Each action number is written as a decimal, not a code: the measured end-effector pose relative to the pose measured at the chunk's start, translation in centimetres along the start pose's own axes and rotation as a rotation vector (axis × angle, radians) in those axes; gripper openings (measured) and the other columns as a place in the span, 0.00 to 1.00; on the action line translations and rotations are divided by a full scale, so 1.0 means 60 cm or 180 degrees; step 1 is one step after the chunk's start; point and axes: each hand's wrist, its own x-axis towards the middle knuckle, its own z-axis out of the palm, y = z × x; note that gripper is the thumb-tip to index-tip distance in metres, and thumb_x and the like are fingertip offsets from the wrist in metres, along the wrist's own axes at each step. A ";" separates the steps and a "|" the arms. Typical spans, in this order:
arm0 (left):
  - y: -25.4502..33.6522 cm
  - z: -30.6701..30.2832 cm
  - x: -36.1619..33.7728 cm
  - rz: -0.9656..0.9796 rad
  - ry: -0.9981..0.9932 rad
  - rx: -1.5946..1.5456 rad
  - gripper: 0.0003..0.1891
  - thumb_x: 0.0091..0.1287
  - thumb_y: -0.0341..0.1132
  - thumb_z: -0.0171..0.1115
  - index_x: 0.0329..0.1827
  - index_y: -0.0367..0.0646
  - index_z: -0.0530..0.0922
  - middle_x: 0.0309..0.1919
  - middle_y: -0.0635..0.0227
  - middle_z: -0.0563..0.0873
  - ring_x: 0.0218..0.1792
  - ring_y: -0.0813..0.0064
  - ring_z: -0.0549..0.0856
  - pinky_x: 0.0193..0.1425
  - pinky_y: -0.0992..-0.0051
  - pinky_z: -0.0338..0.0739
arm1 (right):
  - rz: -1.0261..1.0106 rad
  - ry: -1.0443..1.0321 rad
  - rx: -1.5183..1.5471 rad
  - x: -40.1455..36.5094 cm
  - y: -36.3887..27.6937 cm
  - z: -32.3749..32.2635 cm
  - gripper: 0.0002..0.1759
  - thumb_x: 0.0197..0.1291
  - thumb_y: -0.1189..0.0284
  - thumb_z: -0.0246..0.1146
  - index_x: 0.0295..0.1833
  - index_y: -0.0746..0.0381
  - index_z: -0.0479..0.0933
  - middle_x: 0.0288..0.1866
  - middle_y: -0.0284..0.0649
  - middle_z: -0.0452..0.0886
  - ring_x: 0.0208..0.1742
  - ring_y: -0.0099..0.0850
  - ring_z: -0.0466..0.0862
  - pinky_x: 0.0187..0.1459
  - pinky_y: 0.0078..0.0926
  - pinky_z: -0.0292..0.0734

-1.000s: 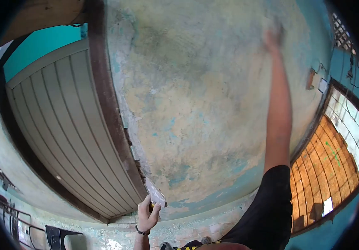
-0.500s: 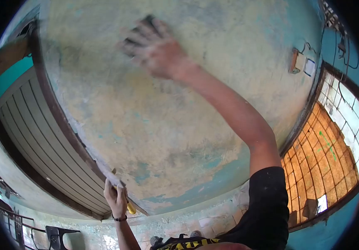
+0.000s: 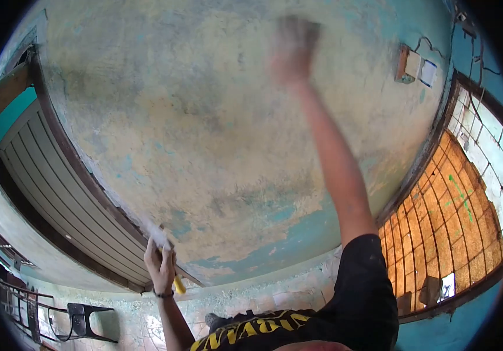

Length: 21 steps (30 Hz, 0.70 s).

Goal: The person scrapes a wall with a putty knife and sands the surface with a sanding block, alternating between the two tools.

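High on the worn, patchy wall [image 3: 222,140], my right hand [image 3: 293,55] is smeared by motion. A dark piece that looks like sandpaper [image 3: 313,32] shows at its fingertips, pressed against the plaster. Lower down at the left, beside the wooden door frame, my left hand [image 3: 159,266] is closed around a yellow-handled tool [image 3: 179,285]. The tool's pale, dusty upper part [image 3: 159,236] sticks out above my fingers; its exact kind is partly hidden by the hand.
A slatted door [image 3: 58,181] stands at the left in a dark frame. At the right are a switch box [image 3: 408,64] with wires and a gridded window [image 3: 438,234] backed by an orange panel. A black chair [image 3: 82,322] stands on the floor at the lower left.
My right hand has swept right across the upper wall with the dark sandpaper, and the arm is straighter. My left hand keeps its grip on the yellow-handled tool. The view has shifted slightly.
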 end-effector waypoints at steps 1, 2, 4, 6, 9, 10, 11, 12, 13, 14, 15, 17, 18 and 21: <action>-0.029 0.004 0.018 0.0138 -0.0302 0.0036 0.22 0.80 0.33 0.59 0.73 0.34 0.72 0.33 0.80 0.74 0.26 0.90 0.70 0.28 0.87 0.62 | -0.0403 -0.0009 0.1315 -0.055 -0.085 -0.056 0.32 0.71 0.61 0.54 0.79 0.54 0.70 0.84 0.45 0.66 0.86 0.51 0.57 0.84 0.65 0.39; -0.003 0.045 0.028 0.0139 -0.0343 0.0144 0.24 0.79 0.34 0.59 0.75 0.34 0.70 0.32 0.79 0.74 0.26 0.89 0.70 0.28 0.85 0.63 | -0.0815 -0.0142 0.1803 -0.116 -0.144 -0.096 0.30 0.72 0.58 0.56 0.78 0.49 0.72 0.83 0.39 0.68 0.86 0.50 0.59 0.84 0.65 0.41; 0.002 0.093 0.041 0.0245 -0.0639 -0.0081 0.27 0.80 0.34 0.58 0.78 0.32 0.67 0.32 0.77 0.75 0.26 0.88 0.71 0.29 0.84 0.65 | -0.1517 -0.0406 0.2226 -0.239 -0.197 -0.130 0.29 0.72 0.52 0.58 0.77 0.42 0.74 0.83 0.34 0.68 0.86 0.48 0.58 0.85 0.62 0.42; -0.006 0.132 0.053 0.0498 -0.0756 -0.0221 0.28 0.80 0.32 0.58 0.79 0.29 0.65 0.27 0.76 0.75 0.23 0.86 0.72 0.26 0.82 0.64 | -0.1804 -0.0562 0.2106 -0.286 -0.163 -0.106 0.30 0.72 0.49 0.59 0.77 0.39 0.73 0.84 0.32 0.67 0.87 0.48 0.56 0.86 0.59 0.41; -0.005 0.127 0.038 0.0346 -0.0773 -0.0285 0.30 0.80 0.36 0.59 0.80 0.29 0.64 0.27 0.75 0.76 0.23 0.85 0.73 0.26 0.82 0.66 | -0.1203 -0.0903 0.1449 -0.296 -0.025 -0.067 0.31 0.72 0.49 0.60 0.78 0.38 0.72 0.84 0.35 0.66 0.87 0.48 0.55 0.87 0.54 0.42; -0.014 0.110 0.028 0.0294 -0.0694 -0.0190 0.30 0.80 0.36 0.59 0.80 0.29 0.64 0.27 0.75 0.76 0.23 0.85 0.73 0.26 0.82 0.66 | -0.1016 -0.0167 0.1628 -0.281 0.045 -0.056 0.31 0.73 0.50 0.59 0.79 0.41 0.72 0.84 0.38 0.66 0.87 0.50 0.55 0.86 0.55 0.42; -0.028 0.085 0.017 0.0239 -0.0611 -0.0112 0.31 0.80 0.37 0.60 0.80 0.29 0.64 0.27 0.75 0.76 0.23 0.86 0.73 0.26 0.82 0.65 | -0.0456 -0.0499 0.1148 -0.286 0.109 -0.007 0.32 0.74 0.51 0.57 0.81 0.46 0.70 0.84 0.43 0.65 0.87 0.51 0.54 0.86 0.57 0.41; -0.037 0.060 0.007 0.0177 -0.0536 -0.0033 0.31 0.80 0.37 0.60 0.80 0.29 0.64 0.27 0.75 0.76 0.23 0.86 0.73 0.26 0.82 0.65 | -0.0144 0.0096 0.1182 -0.277 0.171 0.030 0.33 0.76 0.52 0.55 0.82 0.49 0.68 0.85 0.45 0.63 0.88 0.52 0.53 0.86 0.58 0.39; -0.041 0.035 -0.005 0.0084 -0.0402 0.0306 0.31 0.81 0.38 0.59 0.80 0.29 0.64 0.27 0.77 0.75 0.23 0.87 0.72 0.26 0.83 0.65 | 0.0088 0.0387 0.1192 -0.260 0.205 0.035 0.32 0.78 0.52 0.53 0.82 0.50 0.67 0.86 0.47 0.62 0.88 0.52 0.53 0.85 0.57 0.40; -0.042 0.011 -0.020 -0.0044 -0.0246 0.0331 0.25 0.81 0.33 0.56 0.78 0.34 0.69 0.30 0.77 0.76 0.26 0.89 0.72 0.29 0.84 0.65 | 0.0428 0.0500 0.1273 -0.251 0.213 0.034 0.33 0.78 0.51 0.51 0.83 0.51 0.67 0.86 0.48 0.62 0.87 0.53 0.53 0.85 0.58 0.40; -0.048 -0.018 -0.032 -0.0161 -0.0140 0.0403 0.25 0.82 0.32 0.56 0.78 0.34 0.69 0.29 0.78 0.75 0.25 0.88 0.71 0.28 0.83 0.64 | 0.0789 0.0593 0.1334 -0.247 0.210 0.030 0.33 0.79 0.51 0.50 0.83 0.52 0.67 0.86 0.49 0.61 0.87 0.54 0.53 0.84 0.60 0.40; -0.041 -0.055 -0.054 -0.0272 0.0066 0.0667 0.24 0.82 0.31 0.53 0.78 0.34 0.68 0.26 0.78 0.72 0.23 0.88 0.68 0.26 0.82 0.61 | 0.1634 0.0402 0.1491 -0.234 0.179 0.004 0.34 0.79 0.49 0.48 0.83 0.53 0.66 0.86 0.50 0.60 0.87 0.57 0.53 0.83 0.62 0.39; -0.037 -0.067 -0.063 -0.0223 0.0233 0.0613 0.23 0.82 0.32 0.54 0.77 0.34 0.68 0.25 0.78 0.71 0.22 0.88 0.67 0.26 0.82 0.60 | 0.2072 0.0320 0.1537 -0.239 0.151 0.000 0.35 0.79 0.48 0.47 0.83 0.53 0.65 0.86 0.51 0.60 0.86 0.58 0.53 0.83 0.64 0.39; -0.023 -0.083 -0.081 -0.0109 0.0372 0.0449 0.23 0.82 0.32 0.53 0.77 0.32 0.68 0.24 0.78 0.71 0.21 0.88 0.67 0.25 0.82 0.59 | 0.1787 0.0483 0.1213 -0.298 0.021 0.040 0.37 0.79 0.45 0.45 0.85 0.53 0.62 0.88 0.51 0.55 0.87 0.61 0.50 0.83 0.66 0.36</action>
